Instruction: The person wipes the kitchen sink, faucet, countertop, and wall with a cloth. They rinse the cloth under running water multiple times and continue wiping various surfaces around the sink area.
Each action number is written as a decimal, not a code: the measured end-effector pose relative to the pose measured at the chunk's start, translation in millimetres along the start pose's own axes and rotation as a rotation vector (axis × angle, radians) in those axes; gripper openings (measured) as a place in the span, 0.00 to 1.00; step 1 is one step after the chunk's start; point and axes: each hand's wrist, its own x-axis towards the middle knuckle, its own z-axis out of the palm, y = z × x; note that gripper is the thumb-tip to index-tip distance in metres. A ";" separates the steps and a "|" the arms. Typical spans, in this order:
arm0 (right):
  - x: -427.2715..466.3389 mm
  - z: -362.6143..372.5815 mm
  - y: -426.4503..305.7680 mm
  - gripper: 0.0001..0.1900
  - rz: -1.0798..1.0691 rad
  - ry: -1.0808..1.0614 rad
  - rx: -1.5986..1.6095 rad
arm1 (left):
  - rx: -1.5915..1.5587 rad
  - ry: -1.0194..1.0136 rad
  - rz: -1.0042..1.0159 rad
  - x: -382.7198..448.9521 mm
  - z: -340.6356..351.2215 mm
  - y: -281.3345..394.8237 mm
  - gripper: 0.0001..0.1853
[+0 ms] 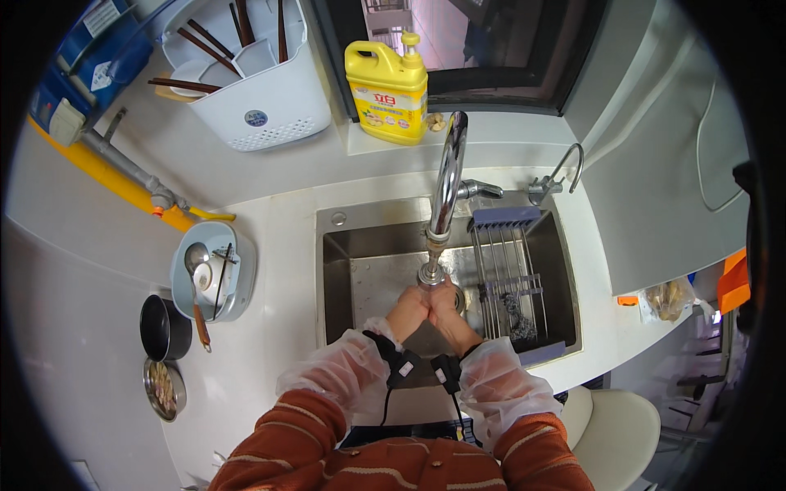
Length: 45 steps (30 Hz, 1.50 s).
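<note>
Both hands are close together under the outlet of a chrome faucet (448, 178), over a stainless steel sink (382, 222). My left hand (411, 304) touches or nearly touches my right hand (442, 301). The faucet head (431, 274) covers part of the fingers, so their shape and anything between them cannot be made out. Just to the right of my right hand, the drain (459, 299) is partly visible. An extendable drying rack (506, 216) with purple ends spans the sink's right side, and a steel wool scrubber (522, 322) lies on it.
A blue-grey basin (247, 288) holding bowls and a ladle stands left, beside a black pot (166, 328) and a metal bowl of food (164, 393). A yellow detergent bottle (388, 92) is on the windowsill. Right of the faucet stands a small curved tap (574, 159).
</note>
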 end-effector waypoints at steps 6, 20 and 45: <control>26.9 -28.8 2.7 0.07 -0.173 -0.036 -0.153 | 0.031 -0.054 -0.028 -6.5 64.1 -3.4 0.07; 79.4 -53.6 -134.8 0.32 -0.590 0.129 -0.692 | -0.129 0.052 -0.164 -10.9 50.5 -4.6 0.08; -26.6 -67.3 38.4 0.07 0.175 -0.251 0.353 | 1.166 0.454 1.075 -138.1 160.6 -50.4 0.07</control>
